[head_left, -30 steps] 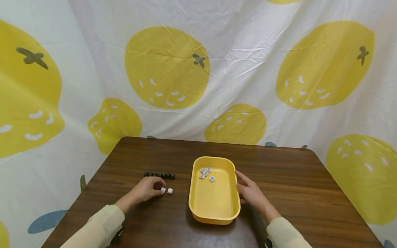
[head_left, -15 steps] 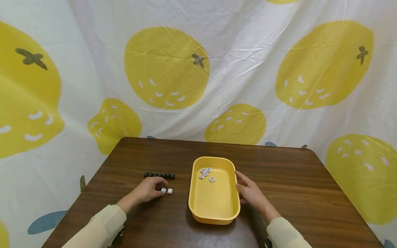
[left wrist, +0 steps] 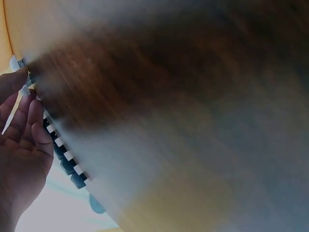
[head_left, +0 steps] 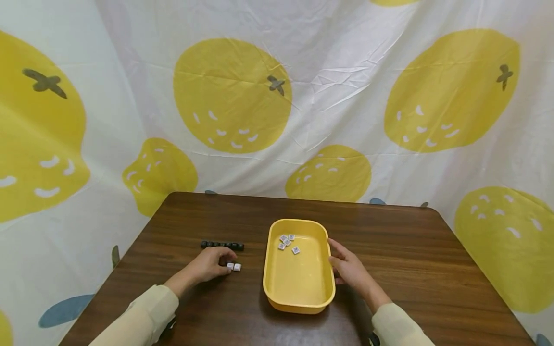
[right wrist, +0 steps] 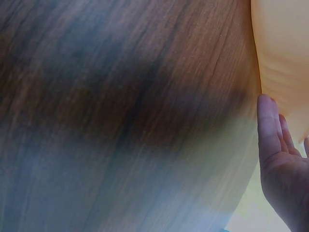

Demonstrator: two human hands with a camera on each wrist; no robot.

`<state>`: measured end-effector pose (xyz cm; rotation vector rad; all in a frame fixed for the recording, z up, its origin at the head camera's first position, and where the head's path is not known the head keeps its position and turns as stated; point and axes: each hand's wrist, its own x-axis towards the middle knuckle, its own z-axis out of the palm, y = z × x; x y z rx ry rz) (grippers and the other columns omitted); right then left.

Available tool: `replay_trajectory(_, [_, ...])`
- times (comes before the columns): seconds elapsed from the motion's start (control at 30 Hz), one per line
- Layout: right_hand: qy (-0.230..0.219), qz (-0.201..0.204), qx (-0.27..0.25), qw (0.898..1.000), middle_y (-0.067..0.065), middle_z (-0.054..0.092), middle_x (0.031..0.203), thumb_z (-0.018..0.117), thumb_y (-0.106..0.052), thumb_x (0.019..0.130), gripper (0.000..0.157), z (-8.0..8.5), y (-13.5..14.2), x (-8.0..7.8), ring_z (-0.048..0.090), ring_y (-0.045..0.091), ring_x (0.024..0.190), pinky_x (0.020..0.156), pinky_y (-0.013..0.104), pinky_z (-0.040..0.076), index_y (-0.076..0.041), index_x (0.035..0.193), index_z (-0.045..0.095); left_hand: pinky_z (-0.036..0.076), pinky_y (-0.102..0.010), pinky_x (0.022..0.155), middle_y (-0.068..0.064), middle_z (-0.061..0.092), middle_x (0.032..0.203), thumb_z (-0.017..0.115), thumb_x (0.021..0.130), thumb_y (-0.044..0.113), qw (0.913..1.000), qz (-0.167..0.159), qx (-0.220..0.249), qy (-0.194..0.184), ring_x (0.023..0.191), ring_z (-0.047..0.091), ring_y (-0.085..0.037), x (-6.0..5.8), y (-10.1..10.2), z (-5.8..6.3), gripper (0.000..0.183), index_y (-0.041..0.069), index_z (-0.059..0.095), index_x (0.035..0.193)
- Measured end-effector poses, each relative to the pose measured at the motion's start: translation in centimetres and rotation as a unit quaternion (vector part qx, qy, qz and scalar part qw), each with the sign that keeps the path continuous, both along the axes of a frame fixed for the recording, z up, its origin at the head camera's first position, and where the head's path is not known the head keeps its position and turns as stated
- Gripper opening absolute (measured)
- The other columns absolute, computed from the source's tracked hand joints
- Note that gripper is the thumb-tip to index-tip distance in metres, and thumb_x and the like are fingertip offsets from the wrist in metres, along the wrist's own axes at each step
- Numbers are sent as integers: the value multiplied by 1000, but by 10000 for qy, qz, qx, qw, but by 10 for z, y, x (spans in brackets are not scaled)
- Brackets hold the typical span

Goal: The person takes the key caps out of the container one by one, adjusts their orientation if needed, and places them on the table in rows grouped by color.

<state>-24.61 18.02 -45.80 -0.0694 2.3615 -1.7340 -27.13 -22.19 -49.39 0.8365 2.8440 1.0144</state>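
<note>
My left hand pinches a small white keycap between thumb and fingers at the table's surface, left of the tray. A second white keycap sits right beside it. In the left wrist view, my left hand shows thumb and fingers meeting at the keycap. Several white keycaps lie in the far part of a yellow tray. My right hand rests against the tray's right side, its extended fingers along the outer wall in the right wrist view.
Behind my left hand a row of several black keycaps runs left to right on the dark wooden table. A white cloth printed with yellow lemons hangs behind the table's far edge.
My left hand has slid slightly right with the pinched white keycap, bringing it up beside the second one. My right hand and the tray have stayed in place.
</note>
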Motion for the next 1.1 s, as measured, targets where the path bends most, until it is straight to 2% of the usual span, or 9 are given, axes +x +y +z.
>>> replay_trajectory(0.33, [-9, -82, -18, 10000, 26, 58, 125, 48, -7, 102, 56, -1, -1, -1, 67, 28, 87, 65, 44, 58, -11, 155, 33, 50, -31, 73, 1, 68, 93, 80, 80, 5, 10000, -74, 31, -26, 84, 62, -15, 2, -1, 4, 29, 6, 69, 107])
replay_trajectory(0.43, [-6, -85, -8, 10000, 24, 58, 124, 48, -7, 102, 56, -1, -1, -2, 67, 27, 87, 65, 43, 58, -12, 155, 33, 51, -33, 75, -2, 68, 98, 78, 83, 8, 9997, 59, 142, -166, 88, 63, -18, 1, 0, 10, 30, 5, 68, 111])
replay_trajectory(0.57, [19, -64, 0, 10000, 25, 58, 123, 47, -7, 102, 56, -1, 0, -1, 66, 27, 87, 65, 43, 58, -11, 155, 32, 50, -35, 76, -6, 67, 101, 73, 89, 11, 9978, 329, 459, -335, 89, 61, -18, -2, 11, 25, 28, 3, 68, 115])
replay_trajectory(0.67, [26, -73, -7, 10000, 26, 58, 123, 47, -7, 102, 56, 0, 1, -1, 67, 27, 87, 65, 44, 58, -10, 155, 32, 51, -36, 77, -6, 67, 102, 71, 92, 13, 9964, 383, 667, -366, 90, 60, -17, -8, 29, 39, 26, 5, 68, 117])
replay_trajectory(0.83, [57, -87, 15, 9999, 26, 58, 123, 48, -8, 102, 56, 0, 1, 0, 67, 27, 86, 64, 44, 58, -10, 155, 32, 52, -36, 79, -7, 67, 106, 70, 93, 17, 9960, 107, 792, -398, 92, 61, -17, -21, 71, 55, 29, 5, 67, 119])
replay_trajectory(0.97, [109, -103, 59, 9999, 26, 58, 122, 49, -8, 102, 56, -2, 1, -1, 66, 29, 86, 63, 44, 57, -9, 155, 32, 51, -37, 79, -12, 66, 106, 70, 93, 17, 9984, -190, 454, -273, 92, 60, -20, -31, 110, 63, 33, 1, 67, 121])
replay_trajectory(1.1, [129, -136, 29, 9998, 27, 58, 123, 49, -8, 102, 56, -3, -1, -1, 66, 30, 86, 62, 45, 57, -9, 155, 32, 51, -37, 81, -15, 68, 106, 70, 91, 14, 9992, -375, -107, -9, 92, 62, -23, -42, 143, 62, 32, -1, 68, 119])
